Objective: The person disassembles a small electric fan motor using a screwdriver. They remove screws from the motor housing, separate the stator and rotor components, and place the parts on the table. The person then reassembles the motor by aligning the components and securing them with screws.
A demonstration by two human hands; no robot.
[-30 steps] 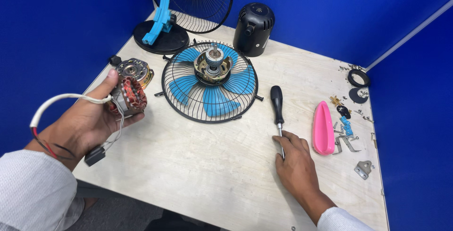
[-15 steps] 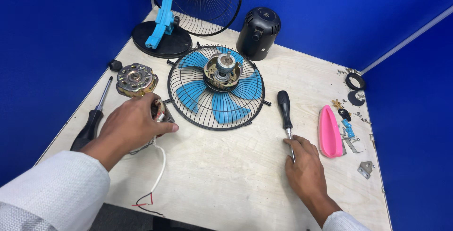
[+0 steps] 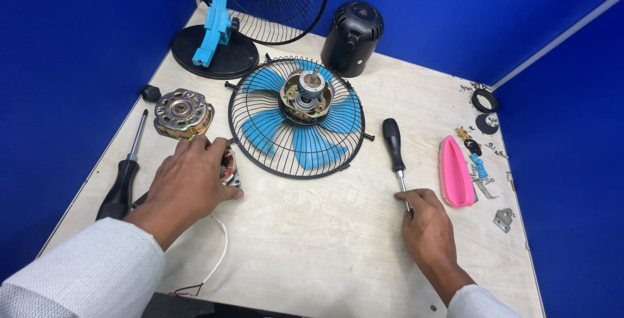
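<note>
Left hand [image 3: 190,181] sits palm-down at centre left of the frame, fingers draped over the motor stator [image 3: 227,167], whose copper windings peek out at the hand's right edge; it covers and lightly cups the part on the table [image 3: 312,253] rather than lifting it. A white cable [image 3: 220,253] trails from under that hand toward the bottom edge, red and black ends showing. Right hand [image 3: 428,227] is lower right, fingertips on the metal shaft of a black-handled screwdriver [image 3: 393,149] that lies flat with its handle pointing up-frame; the fingers touch the tip end, and I can't tell whether they've truly closed round it. Between the hands, mid-frame, lies the fan guard [image 3: 296,119] with the blue blades and the rotor assembly [image 3: 304,90] in its middle. Just above the left hand rests a round metal motor cover [image 3: 182,111], and further left a second screwdriver [image 3: 125,175] near the table edge. Upper left stands the blue fan stand [image 3: 214,38] on its black base, with a black motor housing [image 3: 352,37] at top centre. A pink plastic piece [image 3: 455,173] and small loose hardware lie at the right. To do this well, I'd say: keep the stator flat and steady under the palm, mind the cable so it doesn't snag, and slide the right-hand grip up onto the handle for real control.
</note>
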